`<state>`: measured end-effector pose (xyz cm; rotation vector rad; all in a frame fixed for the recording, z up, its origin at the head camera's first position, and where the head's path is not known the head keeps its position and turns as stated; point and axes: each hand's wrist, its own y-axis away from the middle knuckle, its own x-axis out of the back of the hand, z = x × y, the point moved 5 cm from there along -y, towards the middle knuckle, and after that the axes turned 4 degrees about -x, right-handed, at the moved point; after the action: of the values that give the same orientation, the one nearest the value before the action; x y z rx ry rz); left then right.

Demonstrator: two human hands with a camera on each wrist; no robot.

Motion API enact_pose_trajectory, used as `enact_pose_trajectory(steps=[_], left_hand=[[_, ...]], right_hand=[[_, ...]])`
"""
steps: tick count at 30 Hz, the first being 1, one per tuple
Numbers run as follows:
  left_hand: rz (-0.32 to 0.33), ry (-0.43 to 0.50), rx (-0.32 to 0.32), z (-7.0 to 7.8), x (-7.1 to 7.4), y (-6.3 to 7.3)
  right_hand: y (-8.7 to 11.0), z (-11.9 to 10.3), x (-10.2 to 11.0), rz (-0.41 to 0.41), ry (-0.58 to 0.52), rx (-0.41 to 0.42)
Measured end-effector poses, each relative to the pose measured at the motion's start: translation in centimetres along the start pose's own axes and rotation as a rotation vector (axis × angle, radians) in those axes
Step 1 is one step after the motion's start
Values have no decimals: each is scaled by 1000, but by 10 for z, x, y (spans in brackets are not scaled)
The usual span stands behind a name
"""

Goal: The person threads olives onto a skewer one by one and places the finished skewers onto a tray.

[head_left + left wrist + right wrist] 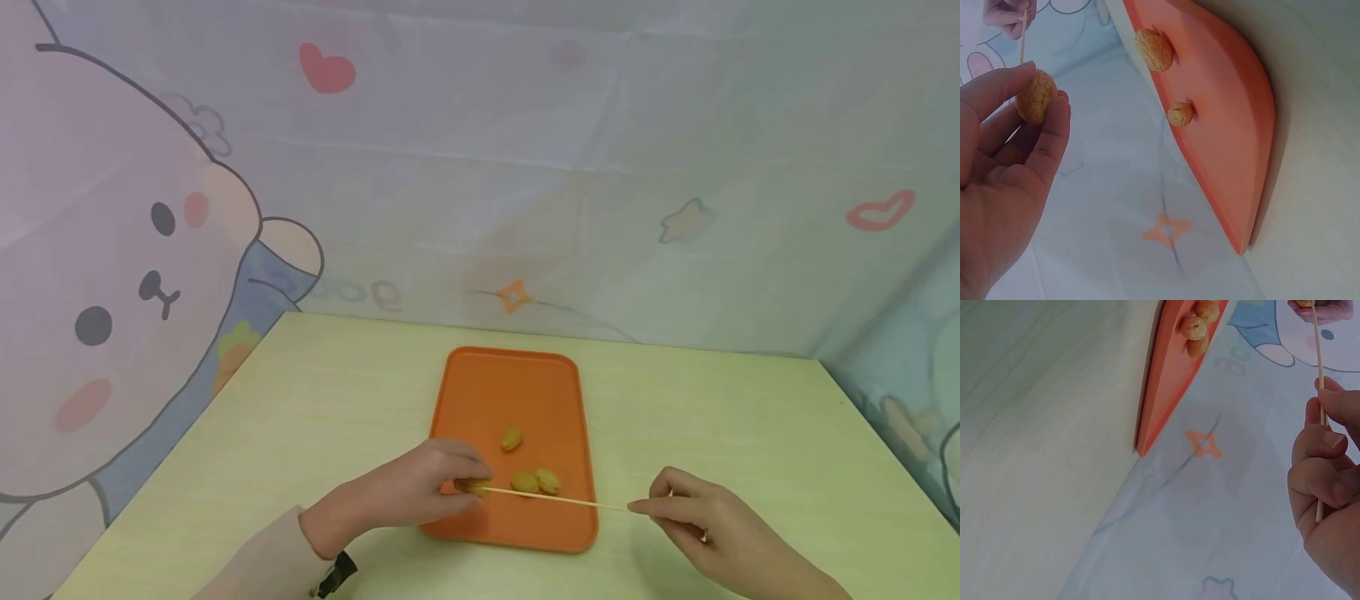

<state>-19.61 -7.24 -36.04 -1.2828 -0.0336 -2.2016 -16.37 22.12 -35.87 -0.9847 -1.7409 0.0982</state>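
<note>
My left hand pinches a golden-brown, crackle-surfaced puff ball between thumb and fingers, over the near left part of the orange tray. From the right, my right hand grips a thin wooden skewer between thumb and fingers, just past the tray's right side. The skewer runs almost level from hand to hand, its far tip right at the held puff. On the tray lie three more puffs: one alone farther back, and two side by side, a left one and a right one.
The tray has a low raised rim and lies on a pale yellow-green table. Behind the table hangs a printed cloth with a large cartoon animal on the left. A dark strap is on the left wrist.
</note>
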Motion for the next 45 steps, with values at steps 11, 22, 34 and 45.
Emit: enact_pose_trajectory(steps=[11, 22, 34, 45], left_hand=[[13, 14, -42, 3, -2, -5], [9, -18, -47, 4, -3, -6], [-6, -18, -39, 5, -6, -8], [-6, -61, -52, 8, -7, -11]], right_hand=[[-2, -1, -3, 12, -45, 38], [-7, -5, -4, 4, -22, -7], [-10, -6, -7, 18, -22, -7], [-15, -9, -10, 29, -19, 26]])
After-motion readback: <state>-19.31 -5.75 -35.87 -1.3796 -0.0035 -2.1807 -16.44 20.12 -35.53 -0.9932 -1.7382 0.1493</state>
